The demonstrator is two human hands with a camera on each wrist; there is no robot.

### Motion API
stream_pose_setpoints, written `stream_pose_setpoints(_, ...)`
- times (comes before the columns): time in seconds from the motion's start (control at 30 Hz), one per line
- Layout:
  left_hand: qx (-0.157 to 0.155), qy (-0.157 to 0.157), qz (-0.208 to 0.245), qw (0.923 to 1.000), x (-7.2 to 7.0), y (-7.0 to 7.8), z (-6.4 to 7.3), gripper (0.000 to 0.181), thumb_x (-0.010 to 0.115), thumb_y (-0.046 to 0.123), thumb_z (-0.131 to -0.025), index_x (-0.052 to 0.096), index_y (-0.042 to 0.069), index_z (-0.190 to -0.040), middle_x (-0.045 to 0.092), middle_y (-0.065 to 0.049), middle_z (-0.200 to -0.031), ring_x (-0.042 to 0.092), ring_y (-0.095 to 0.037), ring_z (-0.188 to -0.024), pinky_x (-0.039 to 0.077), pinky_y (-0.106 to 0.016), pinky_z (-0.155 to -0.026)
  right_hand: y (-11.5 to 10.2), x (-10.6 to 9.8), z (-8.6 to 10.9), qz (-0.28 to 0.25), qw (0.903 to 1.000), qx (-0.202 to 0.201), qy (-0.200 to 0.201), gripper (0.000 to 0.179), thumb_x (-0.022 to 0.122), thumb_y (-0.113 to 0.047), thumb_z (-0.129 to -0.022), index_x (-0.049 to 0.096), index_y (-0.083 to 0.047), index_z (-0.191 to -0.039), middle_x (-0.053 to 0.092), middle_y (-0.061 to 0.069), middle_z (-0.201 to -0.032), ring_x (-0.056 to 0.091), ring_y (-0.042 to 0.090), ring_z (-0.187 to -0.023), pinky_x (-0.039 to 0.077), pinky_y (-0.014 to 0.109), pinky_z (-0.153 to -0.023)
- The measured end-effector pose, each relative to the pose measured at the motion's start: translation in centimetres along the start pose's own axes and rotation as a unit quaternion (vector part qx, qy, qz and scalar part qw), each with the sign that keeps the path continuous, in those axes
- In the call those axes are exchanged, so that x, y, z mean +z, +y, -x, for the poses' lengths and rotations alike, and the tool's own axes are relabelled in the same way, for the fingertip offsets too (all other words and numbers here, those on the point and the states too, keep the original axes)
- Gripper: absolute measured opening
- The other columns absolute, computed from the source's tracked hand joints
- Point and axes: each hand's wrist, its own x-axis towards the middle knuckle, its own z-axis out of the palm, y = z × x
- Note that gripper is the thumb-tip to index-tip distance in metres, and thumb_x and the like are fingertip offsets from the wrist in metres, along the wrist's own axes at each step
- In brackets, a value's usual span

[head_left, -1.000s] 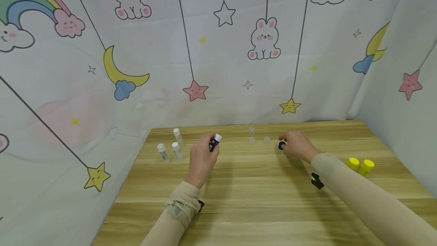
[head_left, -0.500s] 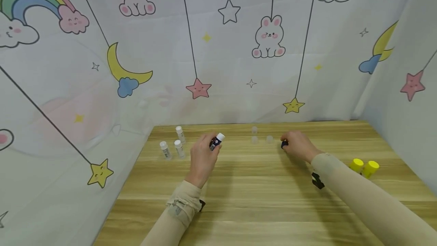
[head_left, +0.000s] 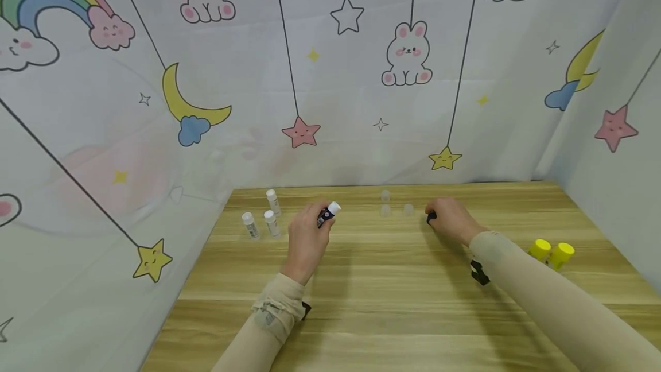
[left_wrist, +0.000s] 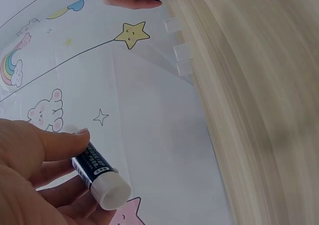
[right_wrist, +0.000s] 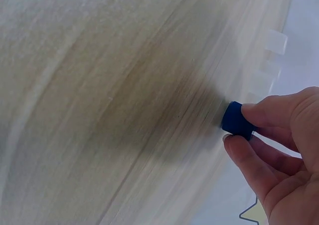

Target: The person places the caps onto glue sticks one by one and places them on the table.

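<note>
Tube (left_wrist: 89,165), dark blue with a white end, sits between left hand's (head_left: 306,240) thumb and fingers, at that hand's 1 o'clock, tilted; its label (left_wrist: 96,159) carries small white characters, too small to read. Right hand (head_left: 452,221) pinches a small blue cap (right_wrist: 236,120) narrowly at its 9 o'clock; cannot tell if cap touches table (head_left: 392,297). Three white tubes (head_left: 271,225) stand upright at left hand's 10 o'clock, grey print illegible, contents hidden. Three small translucent pieces (head_left: 408,210), roughly right hand's 9 to 10 o'clock. Two yellow cylinders (head_left: 562,255) side by side, right hand's 4 o'clock, partly hidden by sleeve (head_left: 542,286).
</note>
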Motion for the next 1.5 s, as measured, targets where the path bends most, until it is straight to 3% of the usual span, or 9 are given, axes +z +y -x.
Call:
stream_pose_setpoints(0.7,-0.006,-0.007,-0.007,0.9999,0.0,1.1,-0.1,0.029,0.086,0.011,-0.081,0.07,0.007,-0.104,0.073,-0.004,-0.093,0.071,-0.018,-0.08,0.058,-0.037,-0.068,-1.6,-1.6,1.2,-0.008,0.9991,-0.01,0.039,0.024,0.074,-0.004,-0.087,0.075,0.001,-0.111,0.071,0.016,-0.103,0.066,0.035,-0.098,0.054,0.052,-0.084)
stream_pose_setpoints(1.13,-0.017,-0.016,-0.001,0.9997,0.2,1.5,0.0,0.029,0.086,0.012,-0.081,0.071,0.008,-0.105,0.074,-0.004,-0.095,0.071,-0.018,-0.082,0.057,-0.036,-0.07,-2.7,-2.5,1.6,-0.034,0.9976,0.004,0.06,0.025,0.073,-0.007,-0.089,0.075,-0.001,-0.113,0.071,0.015,-0.106,0.067,0.033,-0.097,0.055,0.05,-0.082)
stream_pose_setpoints(1.5,-0.004,-0.009,0.0,1.0,0.6,2.0,0.0,0.028,0.088,0.011,-0.079,0.071,0.008,-0.102,0.073,-0.004,-0.092,0.07,-0.018,-0.079,0.057,-0.036,-0.068,-4.1,-3.6,1.8,-0.052,0.9954,-0.006,0.081,0.023,0.075,-0.008,-0.089,0.076,-0.006,-0.113,0.072,0.01,-0.106,0.068,0.028,-0.094,0.056,0.047,-0.08)
